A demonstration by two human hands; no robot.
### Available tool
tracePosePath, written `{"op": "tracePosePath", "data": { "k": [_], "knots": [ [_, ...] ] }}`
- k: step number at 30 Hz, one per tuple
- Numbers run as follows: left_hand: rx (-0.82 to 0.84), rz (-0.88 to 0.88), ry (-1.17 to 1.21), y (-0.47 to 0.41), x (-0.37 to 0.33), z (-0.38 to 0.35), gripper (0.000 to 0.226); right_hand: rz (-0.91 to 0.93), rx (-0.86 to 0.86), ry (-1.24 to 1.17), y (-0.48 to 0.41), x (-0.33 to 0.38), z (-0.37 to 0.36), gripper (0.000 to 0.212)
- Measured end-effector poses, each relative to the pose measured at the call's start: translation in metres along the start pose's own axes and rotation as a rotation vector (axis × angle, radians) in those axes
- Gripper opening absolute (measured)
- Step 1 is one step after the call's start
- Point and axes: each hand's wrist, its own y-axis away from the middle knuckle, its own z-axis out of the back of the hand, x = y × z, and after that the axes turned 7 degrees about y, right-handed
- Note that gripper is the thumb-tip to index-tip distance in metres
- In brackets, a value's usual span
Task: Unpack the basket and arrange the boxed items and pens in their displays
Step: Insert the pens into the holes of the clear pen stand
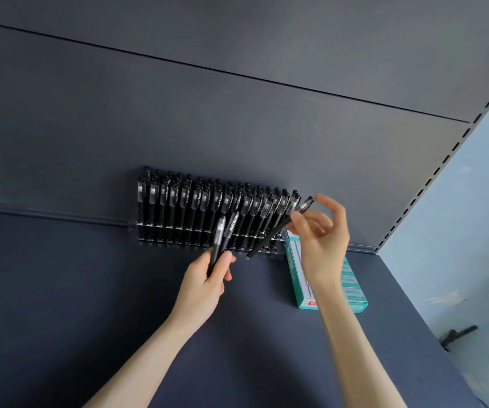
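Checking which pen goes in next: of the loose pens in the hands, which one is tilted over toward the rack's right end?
The single pen pinched by the right hand; it slants diagonally, while the left hand holds two nearly upright pens.

Two bare hands work at a clear acrylic pen display rack [133, 228] packed with upright black pens with clear clips [196, 207] at the back of a dark blue shelf [60, 290]. The left hand [205, 278] is closed around two black pens [221, 240] that stick up in front of the rack, while the right hand [321, 240] pinches a single black pen [275, 231], tilted, its tip low near the rack's right end. A teal and white cardboard box [352, 295] lies flat on the shelf just right of the rack, partly behind the right wrist.
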Motion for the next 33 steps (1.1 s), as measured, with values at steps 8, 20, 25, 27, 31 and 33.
{"op": "tracePosePath", "data": {
  "k": [8, 20, 25, 27, 31, 33],
  "knots": [
    [-0.081, 0.001, 0.039, -0.003, -0.002, 0.003, 0.027, 0.214, -0.044, 0.290, -0.028, -0.007, -0.008, 0.032],
    [-0.063, -0.013, 0.039, -0.004, -0.003, 0.002, 0.027, 0.276, 0.057, 0.457, -0.021, -0.020, -0.022, 0.030],
    [-0.063, -0.014, 0.028, -0.004, -0.001, 0.002, 0.027, 0.276, 0.102, 0.536, -0.016, -0.025, -0.022, 0.029],
    [-0.063, -0.011, 0.023, -0.004, -0.001, 0.001, 0.027, 0.266, 0.108, 0.544, -0.015, -0.026, -0.022, 0.029],
    [-0.048, 0.002, 0.015, -0.003, -0.001, 0.001, 0.026, 0.271, 0.089, 0.575, -0.010, -0.023, -0.019, 0.031],
    [-0.008, 0.013, 0.030, -0.002, -0.002, 0.000, 0.025, 0.232, 0.044, 0.498, -0.001, -0.020, -0.016, 0.031]
  ]
}}
